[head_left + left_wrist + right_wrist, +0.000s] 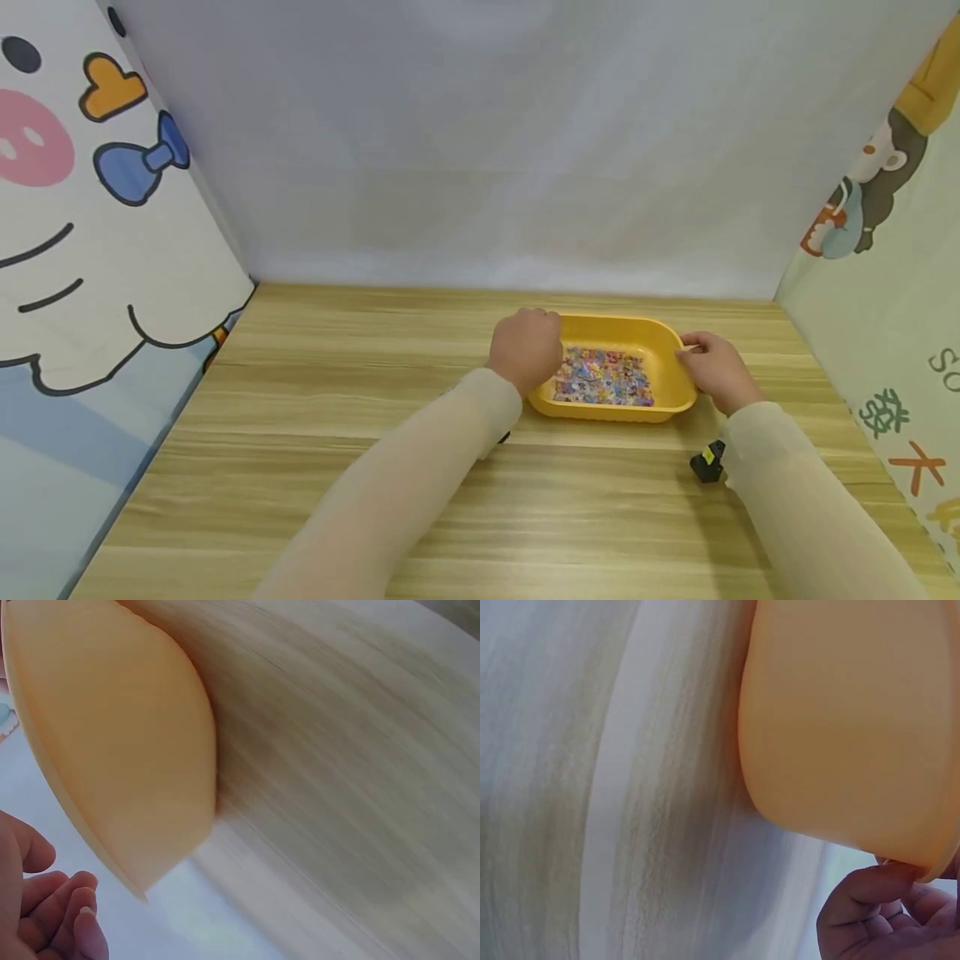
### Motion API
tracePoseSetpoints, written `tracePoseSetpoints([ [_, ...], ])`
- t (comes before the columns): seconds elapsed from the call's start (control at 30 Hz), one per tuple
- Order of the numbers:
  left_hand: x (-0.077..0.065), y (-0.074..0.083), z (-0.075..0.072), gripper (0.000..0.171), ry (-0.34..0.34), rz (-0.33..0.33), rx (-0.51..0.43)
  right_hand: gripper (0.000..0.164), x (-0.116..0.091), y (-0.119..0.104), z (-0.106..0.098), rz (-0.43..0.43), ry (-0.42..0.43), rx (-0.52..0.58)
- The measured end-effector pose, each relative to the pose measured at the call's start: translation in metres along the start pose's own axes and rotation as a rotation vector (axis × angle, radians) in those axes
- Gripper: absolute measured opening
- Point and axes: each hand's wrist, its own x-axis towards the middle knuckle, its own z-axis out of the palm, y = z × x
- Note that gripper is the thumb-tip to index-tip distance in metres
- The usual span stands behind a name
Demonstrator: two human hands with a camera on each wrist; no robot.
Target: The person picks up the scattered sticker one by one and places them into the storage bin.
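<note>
A yellow plastic tray [622, 413] with rounded corners lies on the wooden table. Small multicoloured pieces [603, 379] cover much of its floor; their kind is too small to tell. At the tray's right end my right hand [720, 368] pinches the rim between thumb and fingers. The right wrist view shows this right hand [892, 915] at the rim's corner. My left hand [527, 348] is at the tray's left end, hiding that corner. In the left wrist view, the left hand [45, 900] has loosely curled fingers, with a gap between them and the tray's wall [127, 735].
The wooden table [315, 400] runs back to a pale curtain [480, 167]. Cartoon-printed cloth [90, 275] stands along the left side, and another printed sheet [885, 333] along the right. A small black device [707, 462] with a yellow mark sits by the right sleeve.
</note>
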Motion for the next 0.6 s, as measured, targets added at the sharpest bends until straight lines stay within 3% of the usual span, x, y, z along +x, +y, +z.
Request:
tracePoseSetpoints([
  [0.3, -0.007, -0.040, 0.007, 0.021, 0.043, -0.076, -0.069, 0.058, -0.005, 0.001, -0.002, -0.010, 0.052, -0.053],
  [0.6, -0.055, -0.101, 0.005, 0.027, 0.107, -0.004, -0.163, 0.072, -0.017, 0.001, -0.010, -0.115, 0.092, -0.157],
])
